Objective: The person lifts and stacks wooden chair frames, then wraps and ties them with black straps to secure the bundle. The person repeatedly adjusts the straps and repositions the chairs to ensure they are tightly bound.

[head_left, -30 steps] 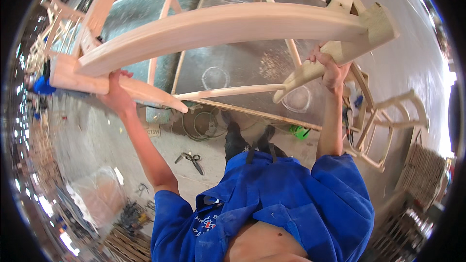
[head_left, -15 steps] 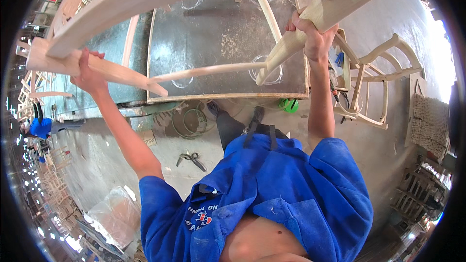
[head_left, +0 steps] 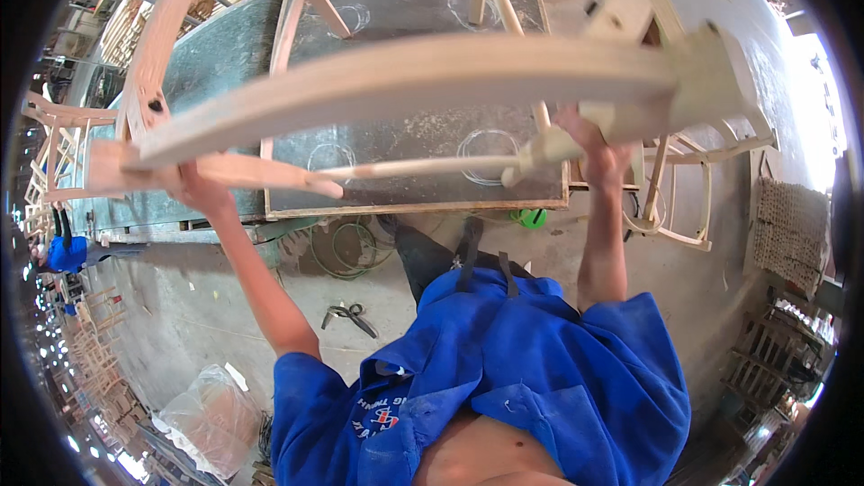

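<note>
One wide fisheye head view, steeply downward over both hands [head_left: 603, 155]

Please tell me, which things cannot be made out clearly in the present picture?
All in the head view:
Wooden frame: partly cut off by the top edge; near surfaces blurred.
Left hand: fingers mostly hidden behind the frame.
Person in blue, far left: too small for detail.
</note>
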{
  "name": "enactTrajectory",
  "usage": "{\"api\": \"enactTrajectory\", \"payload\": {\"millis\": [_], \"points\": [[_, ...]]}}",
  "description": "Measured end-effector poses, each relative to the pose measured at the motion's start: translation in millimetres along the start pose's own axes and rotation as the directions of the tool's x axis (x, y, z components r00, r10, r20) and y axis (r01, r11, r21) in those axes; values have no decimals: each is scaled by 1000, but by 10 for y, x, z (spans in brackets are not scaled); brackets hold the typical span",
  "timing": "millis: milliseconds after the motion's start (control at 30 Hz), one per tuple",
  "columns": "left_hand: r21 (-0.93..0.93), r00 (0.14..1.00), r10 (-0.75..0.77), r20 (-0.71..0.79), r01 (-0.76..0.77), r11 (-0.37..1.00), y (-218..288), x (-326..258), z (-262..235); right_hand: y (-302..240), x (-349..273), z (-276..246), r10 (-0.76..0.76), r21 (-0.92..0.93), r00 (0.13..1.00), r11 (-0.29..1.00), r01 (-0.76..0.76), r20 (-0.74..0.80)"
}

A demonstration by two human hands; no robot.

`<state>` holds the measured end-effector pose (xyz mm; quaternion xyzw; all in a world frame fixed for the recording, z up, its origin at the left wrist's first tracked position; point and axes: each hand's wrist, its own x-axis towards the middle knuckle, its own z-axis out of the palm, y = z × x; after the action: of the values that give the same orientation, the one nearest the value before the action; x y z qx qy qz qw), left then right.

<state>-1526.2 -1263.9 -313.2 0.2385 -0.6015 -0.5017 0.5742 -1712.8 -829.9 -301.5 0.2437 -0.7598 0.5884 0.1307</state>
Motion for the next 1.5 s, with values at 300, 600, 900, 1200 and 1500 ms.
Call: {"api": "enactTrajectory", "payload": {"millis": [300, 600, 900, 1200, 1500], "points": [[54, 991, 16, 132, -23, 998, -156, 377, 419, 66, 413, 281, -47, 141, 996, 988, 58, -75], [21, 993, -14, 114, 12, 1000, -161, 282, 423, 143, 341, 229, -82, 106, 990, 990, 94, -117], [19, 994, -48, 100, 46, 999, -192, 344, 429, 100, 358, 262, -73, 126, 990, 988, 89, -123], [22, 997, -47, 69, 45, 999, -157, 297, 446, 158, 335, 239, -60, 141, 992, 987, 76, -115], [61, 999, -30, 33, 28, 998, -84, 191, 503, 184, 319, 187, -64, 242, 993, 967, 86, -97]]}}
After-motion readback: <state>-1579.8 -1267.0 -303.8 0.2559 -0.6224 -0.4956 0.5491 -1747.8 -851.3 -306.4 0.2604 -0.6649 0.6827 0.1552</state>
